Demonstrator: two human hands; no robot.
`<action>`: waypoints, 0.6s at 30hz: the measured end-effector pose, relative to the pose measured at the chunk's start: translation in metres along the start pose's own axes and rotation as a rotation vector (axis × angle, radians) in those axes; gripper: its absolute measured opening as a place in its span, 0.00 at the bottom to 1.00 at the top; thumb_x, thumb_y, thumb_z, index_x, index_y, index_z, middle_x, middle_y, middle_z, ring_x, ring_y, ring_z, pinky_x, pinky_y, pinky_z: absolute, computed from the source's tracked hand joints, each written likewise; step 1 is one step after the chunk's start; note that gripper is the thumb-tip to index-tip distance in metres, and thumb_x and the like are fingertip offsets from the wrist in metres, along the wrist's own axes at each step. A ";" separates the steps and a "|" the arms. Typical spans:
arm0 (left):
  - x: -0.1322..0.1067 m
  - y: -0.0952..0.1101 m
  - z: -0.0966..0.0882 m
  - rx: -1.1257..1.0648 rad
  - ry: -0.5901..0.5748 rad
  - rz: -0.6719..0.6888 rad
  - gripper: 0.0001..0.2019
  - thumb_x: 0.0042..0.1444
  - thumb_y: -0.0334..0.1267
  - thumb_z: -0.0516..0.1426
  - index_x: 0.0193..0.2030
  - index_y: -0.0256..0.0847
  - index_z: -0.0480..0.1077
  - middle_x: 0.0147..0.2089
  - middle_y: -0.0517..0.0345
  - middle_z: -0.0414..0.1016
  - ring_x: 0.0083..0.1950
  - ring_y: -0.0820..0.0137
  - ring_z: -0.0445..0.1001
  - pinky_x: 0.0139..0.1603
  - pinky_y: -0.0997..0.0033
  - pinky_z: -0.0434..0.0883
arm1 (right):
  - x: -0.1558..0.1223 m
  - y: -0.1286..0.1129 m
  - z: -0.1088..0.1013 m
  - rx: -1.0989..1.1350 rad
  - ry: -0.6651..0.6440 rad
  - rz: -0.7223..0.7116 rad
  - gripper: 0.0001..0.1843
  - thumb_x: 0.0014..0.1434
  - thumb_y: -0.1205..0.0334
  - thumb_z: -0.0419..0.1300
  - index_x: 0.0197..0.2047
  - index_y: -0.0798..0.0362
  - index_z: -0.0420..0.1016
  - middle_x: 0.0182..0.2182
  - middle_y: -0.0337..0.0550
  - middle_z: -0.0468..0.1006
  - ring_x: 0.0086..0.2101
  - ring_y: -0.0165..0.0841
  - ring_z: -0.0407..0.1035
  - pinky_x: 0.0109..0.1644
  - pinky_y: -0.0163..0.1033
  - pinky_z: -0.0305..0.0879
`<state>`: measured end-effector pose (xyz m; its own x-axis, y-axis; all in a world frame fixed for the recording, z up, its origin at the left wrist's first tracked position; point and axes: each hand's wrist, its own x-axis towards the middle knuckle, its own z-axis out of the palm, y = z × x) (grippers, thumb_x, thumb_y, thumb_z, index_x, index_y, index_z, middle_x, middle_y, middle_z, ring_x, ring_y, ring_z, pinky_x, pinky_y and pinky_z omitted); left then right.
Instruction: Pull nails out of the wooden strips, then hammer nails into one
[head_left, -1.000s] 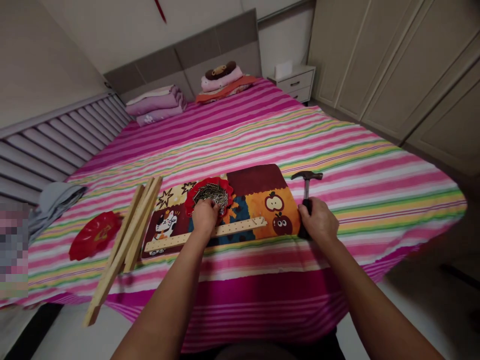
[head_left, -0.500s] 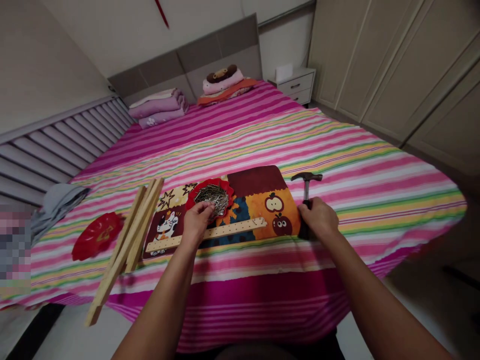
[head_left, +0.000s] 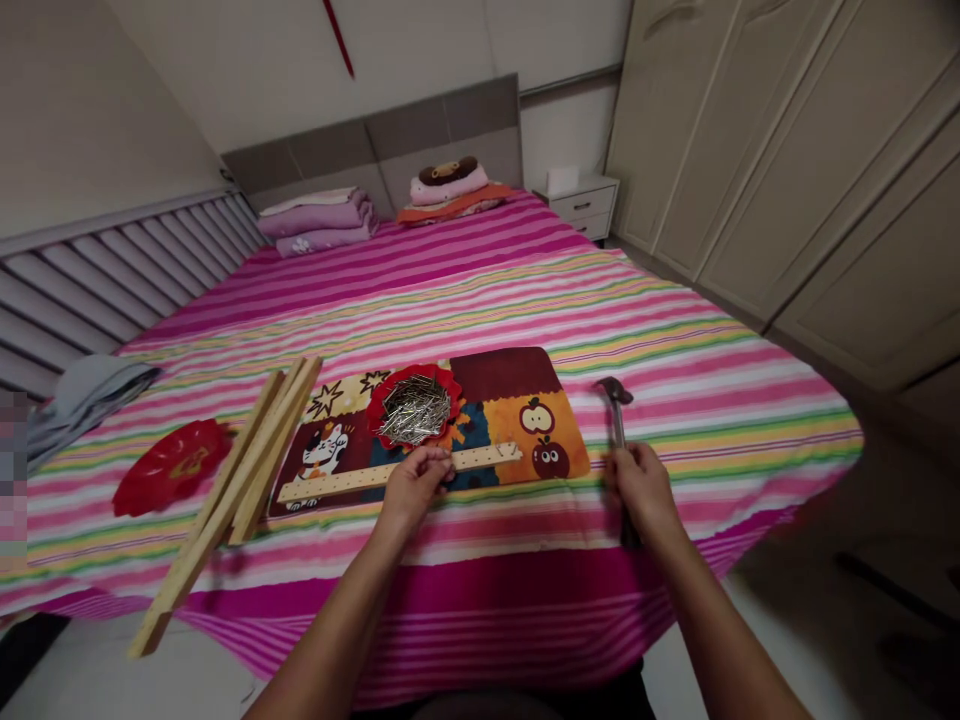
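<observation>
My left hand (head_left: 418, 484) is pinched closed over the middle of a narrow wooden strip (head_left: 330, 486); whatever is between its fingertips is too small to make out. Rows of small dark dots run along the strip, and a few bent nails (head_left: 510, 450) show at its right end. Just behind that hand, a red scalloped dish (head_left: 373, 412) holds a heap of nails (head_left: 416, 408). My right hand (head_left: 642, 490) is wrapped round the handle of a claw hammer (head_left: 616, 395), head pointing away from me. Strip and dish rest on a patterned mat (head_left: 506, 375).
Several wooden battens (head_left: 247, 470) lie stacked to the left, their near ends past the bed's edge. Beside them is a red plastic lid or dish (head_left: 169, 470). A striped sheet (head_left: 735, 400) covers the bed. Folded bedding (head_left: 322, 222) and grey cloth (head_left: 97, 395) lie further off.
My left hand has come out of the nail dish toward me and down to the wooden strip. My right hand has drawn the hammer slightly nearer, its head turned a little.
</observation>
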<state>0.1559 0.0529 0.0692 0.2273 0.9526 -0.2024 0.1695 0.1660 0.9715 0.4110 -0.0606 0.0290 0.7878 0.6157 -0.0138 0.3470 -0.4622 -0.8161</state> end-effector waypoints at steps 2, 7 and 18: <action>-0.002 -0.002 0.002 -0.013 -0.015 -0.013 0.19 0.33 0.49 0.67 0.29 0.39 0.72 0.24 0.60 0.74 0.27 0.72 0.73 0.23 0.77 0.67 | -0.037 -0.003 -0.009 0.424 -0.101 0.139 0.12 0.59 0.50 0.50 0.30 0.48 0.57 0.20 0.28 0.62 0.14 0.25 0.55 0.13 0.30 0.51; -0.003 -0.001 0.013 -0.055 -0.036 0.002 0.18 0.33 0.47 0.67 0.28 0.39 0.72 0.25 0.61 0.75 0.28 0.73 0.73 0.26 0.77 0.69 | -0.110 -0.037 -0.034 0.912 -0.417 0.291 0.15 0.56 0.48 0.59 0.29 0.49 0.62 0.17 0.27 0.61 0.15 0.24 0.53 0.16 0.29 0.50; -0.007 0.003 0.021 -0.116 -0.044 0.044 0.20 0.33 0.42 0.66 0.35 0.40 0.67 0.21 0.67 0.72 0.22 0.74 0.71 0.24 0.76 0.68 | -0.139 -0.045 -0.008 0.678 -0.460 0.056 0.17 0.61 0.45 0.53 0.30 0.50 0.65 0.18 0.32 0.61 0.20 0.28 0.56 0.23 0.33 0.55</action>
<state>0.1749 0.0417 0.0704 0.2741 0.9479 -0.1621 0.0472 0.1551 0.9868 0.2902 -0.1303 0.0724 0.4566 0.8712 -0.1801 -0.1853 -0.1049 -0.9771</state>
